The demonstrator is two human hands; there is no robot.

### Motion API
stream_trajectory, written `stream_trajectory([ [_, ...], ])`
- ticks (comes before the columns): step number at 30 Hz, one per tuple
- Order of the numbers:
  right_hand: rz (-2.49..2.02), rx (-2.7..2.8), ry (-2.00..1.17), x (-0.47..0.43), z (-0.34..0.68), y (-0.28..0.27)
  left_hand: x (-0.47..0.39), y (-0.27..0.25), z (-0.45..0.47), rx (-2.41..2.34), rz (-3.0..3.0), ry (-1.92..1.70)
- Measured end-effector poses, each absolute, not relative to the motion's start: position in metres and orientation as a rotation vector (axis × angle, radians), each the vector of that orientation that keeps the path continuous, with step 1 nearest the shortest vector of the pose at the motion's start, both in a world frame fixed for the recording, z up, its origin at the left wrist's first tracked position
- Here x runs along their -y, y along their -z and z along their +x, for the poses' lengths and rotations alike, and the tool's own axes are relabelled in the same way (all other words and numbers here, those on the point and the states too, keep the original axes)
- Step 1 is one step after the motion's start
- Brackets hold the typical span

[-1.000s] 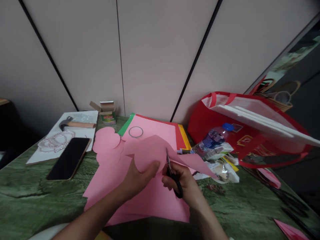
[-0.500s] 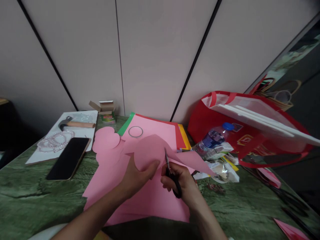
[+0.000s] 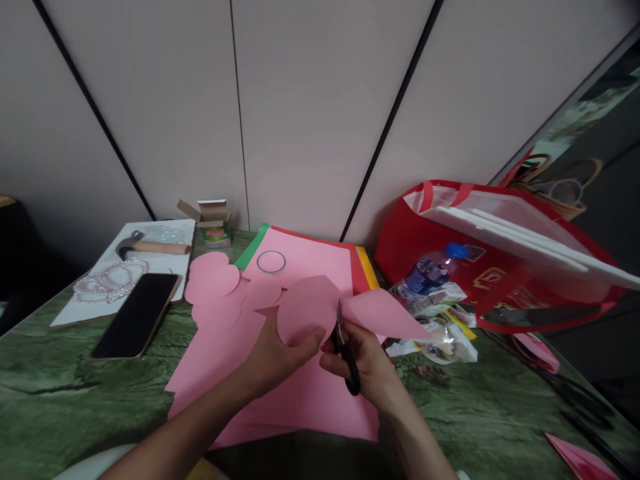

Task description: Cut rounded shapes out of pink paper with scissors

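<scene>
My left hand [image 3: 283, 350] pinches a pink sheet of paper [image 3: 307, 307] by its lower edge, thumb on top. The sheet has a rounded outline, and a pointed strip of it juts out to the right. In my right hand [image 3: 363, 360] is a pair of scissors [image 3: 345, 350] with black handles, fingers through the loops. Its blades stand upright against the right side of the rounded part and are nearly together. Under both hands lies a stack of pink paper [image 3: 300, 413]. Rounded pink cutouts [image 3: 213, 287] rest at its upper left.
A phone [image 3: 137, 317], a hammer [image 3: 155, 247], a beaded strand [image 3: 110, 280] and a small open box [image 3: 215, 230] are on the left. A metal ring [image 3: 271, 262] lies at the back. To the right are a bottle [image 3: 425, 277], plastic packets [image 3: 447, 340] and a red bag [image 3: 450, 233].
The scissors' blades have come closer together. The rounded part has turned and dipped slightly, and the strip at the right now spreads away from it more.
</scene>
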State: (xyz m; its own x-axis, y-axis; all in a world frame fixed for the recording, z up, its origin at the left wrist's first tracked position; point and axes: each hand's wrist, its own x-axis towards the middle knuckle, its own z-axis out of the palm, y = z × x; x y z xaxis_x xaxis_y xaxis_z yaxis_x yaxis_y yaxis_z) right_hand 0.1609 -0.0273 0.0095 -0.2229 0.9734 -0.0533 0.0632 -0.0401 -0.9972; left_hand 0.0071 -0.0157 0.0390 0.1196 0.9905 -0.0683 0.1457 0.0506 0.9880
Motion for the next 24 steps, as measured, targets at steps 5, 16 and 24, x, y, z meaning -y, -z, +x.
stream_trajectory([
  [5,-1.156,1.338,-1.406,0.028,0.1597,-0.009,0.016,-0.0358,0.0066,-1.264,1.313,-1.013],
  [16,-1.105,1.339,-1.404,0.0287,0.1575,-0.0119,0.0159,-0.036,0.0067,-1.277,1.32,-1.023],
  [24,-1.055,1.324,-1.43,0.0282,0.1583,-0.0095,0.0155,-0.0384,0.0059,-1.244,1.368,-1.016],
])
